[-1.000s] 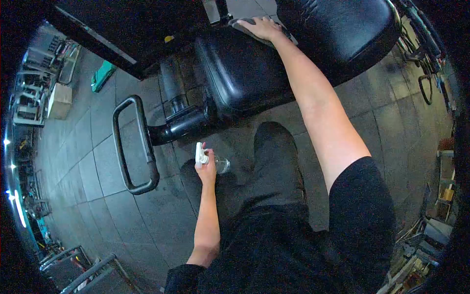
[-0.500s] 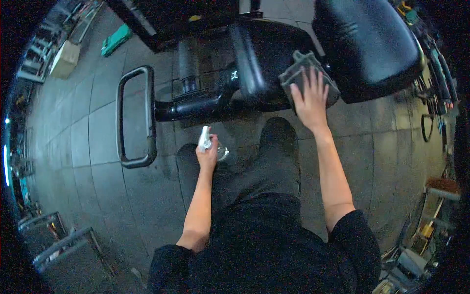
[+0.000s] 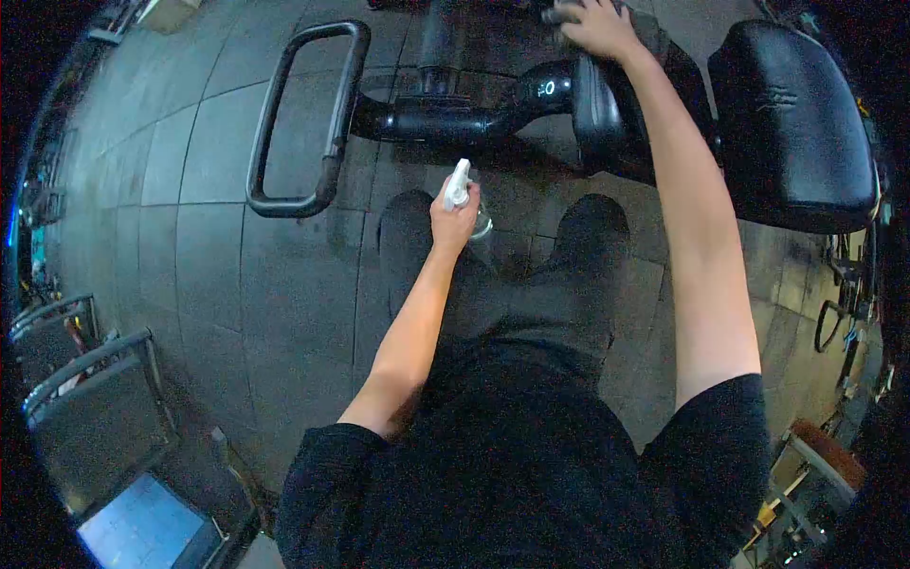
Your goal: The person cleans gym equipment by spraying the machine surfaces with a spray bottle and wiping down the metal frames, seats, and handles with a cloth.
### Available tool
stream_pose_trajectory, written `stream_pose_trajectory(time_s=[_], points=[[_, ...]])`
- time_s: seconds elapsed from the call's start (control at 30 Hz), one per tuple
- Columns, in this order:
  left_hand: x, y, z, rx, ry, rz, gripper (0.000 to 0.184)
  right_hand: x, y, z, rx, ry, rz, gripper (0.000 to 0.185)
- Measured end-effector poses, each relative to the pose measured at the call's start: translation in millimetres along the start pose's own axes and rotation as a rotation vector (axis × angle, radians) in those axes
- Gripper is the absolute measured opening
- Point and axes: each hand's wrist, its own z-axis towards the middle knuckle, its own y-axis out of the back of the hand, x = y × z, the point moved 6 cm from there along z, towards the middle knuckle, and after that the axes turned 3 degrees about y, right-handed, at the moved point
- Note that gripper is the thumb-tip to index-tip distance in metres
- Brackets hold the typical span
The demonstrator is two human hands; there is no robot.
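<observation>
In the head view, the bottle (image 3: 458,192) is in the left hand (image 3: 453,224), above the gap between the 2 knees and short of the bar (image 3: 431,125). It is probably light, with a stiff white head and a see-through body that looks thin-walled and could turn slippery when wet. The neck, just under the head, seems the surest place to take hold; the trigger side is likely the most fragile part.

The left fingers are curled closed around the bottle near its neck, with the head tilted and standing clear above them. The left arm bends at the elbow, the forearm rising over the lap.

The right hand (image 3: 604,30) is over the seat (image 3: 597,109), at the top edge of the view, palm down. Its fingers are loosely spread and blurred; I cannot tell whether anything lies under them. The seat should feel firm, padded and slick. The right arm reaches far forward, nearly straight, passing left of the backrest (image 3: 796,128).
</observation>
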Motion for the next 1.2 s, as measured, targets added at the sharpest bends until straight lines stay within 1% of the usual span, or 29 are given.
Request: stream_pose_trajectory(time_s=[0.03, 0.1, 0.13, 0.17, 0.23, 0.3, 0.33, 0.43, 0.47, 0.5, 0.57, 0.6, 0.63, 0.7, 0.73, 0.77, 0.87, 0.9, 0.97, 1.0, 1.03, 1.1, 1.13, 1.2], points=[[-3, 1, 1, 0.011, 0.0, 0.023, 0.027, 10, 0, -13, 0.004, 0.102, -0.061, 0.075], [-9, 2, 4, 0.032, 0.018, 0.076, 0.029, 40, 12, -64, -0.041, 0.103, -0.129, 0.051], [-13, 2, 5, 0.014, 0.004, 0.033, 0.03, 60, 24, -96, -0.073, 0.135, -0.059, 0.047], [-12, 2, 5, 0.008, -0.002, 0.059, 0.032, 80, 34, -126, -0.103, 0.166, 0.011, 0.043], [-6, 4, 12, -0.006, -0.016, 0.116, 0.034, 111, 44, -174, -0.142, 0.232, 0.002, 0.046], [1, 4, 18, -0.021, 0.024, 0.11, 0.037, 133, 45, -209, -0.168, 0.235, -0.059, 0.049], [5, 5, 20, -0.028, 0.042, 0.108, 0.038, 135, 43, -218, -0.188, 0.242, -0.139, 0.056], [8, 6, 20, -0.058, -0.028, 0.135, 0.038, 123, 50, -212, -0.229, 0.256, -0.083, 0.063], [10, 5, 21, -0.024, -0.006, 0.103, 0.04, 112, 52, -200, -0.222, 0.222, -0.032, 0.065], [13, 6, 20, -0.005, 0.015, 0.081, 0.039, 96, 50, -184, -0.239, 0.174, 0.062, 0.063], [3, 5, 16, 0.054, 0.048, 0.034, 0.038, 69, 49, -147, -0.278, 0.146, 0.14, 0.065], [-17, 9, 11, 0.035, 0.015, 0.069, 0.037, 59, 44, -127, -0.249, 0.139, 0.102, 0.067], [-2, 7, 13, 0.027, 0.013, 0.076, 0.035, 47, 39, -105, -0.226, 0.129, 0.061, 0.07], [-14, 7, 10, 0.061, -0.011, 0.117, 0.034, 13, 21, -56, -0.227, 0.059, -0.011, 0.075], [-8, 5, 9, 0.103, 0.014, 0.06, 0.034, -8, 10, -29, -0.263, 0.009, -0.009, 0.075], [-3, 3, 8, 0.106, -0.014, 0.083, 0.034, -21, 3, -16, -0.299, -0.041, -0.005, 0.075], [0, -2, 8, 0.1, -0.1, 0.136, 0.032, 20, 30, -38, -0.114, -0.146, 0.109, 0.077], [-9, -3, 6, 0.135, -0.06, 0.162, 0.032, 18, 11, -45, -0.209, -0.169, -0.056, 0.073], [-23, -3, 5, 0.203, 0.027, 0.213, 0.033, 61, 31, -102, -0.188, -0.127, 0.016, 0.069], [-9, -3, 7, 0.19, -0.018, 0.17, 0.035, 78, 36, -132, -0.244, -0.091, 0.077, 0.064], [0, -1, 10, 0.187, 0.0, 0.163, 0.036, 93, 37, -159, -0.343, -0.038, 0.072, 0.062], [14, 0, 15, 0.175, 0.015, 0.144, 0.037, 118, 41, -209, -0.462, -0.048, -0.021, 0.066], [9, 0, 16, 0.136, -0.023, 0.077, 0.039, 115, 41, -216, -0.469, -0.053, -0.011, 0.068], [11, 0, 18, 0.126, 0.067, 0.18, 0.036, 102, 41, -214, -0.476, -0.068, 0.067, 0.073]])
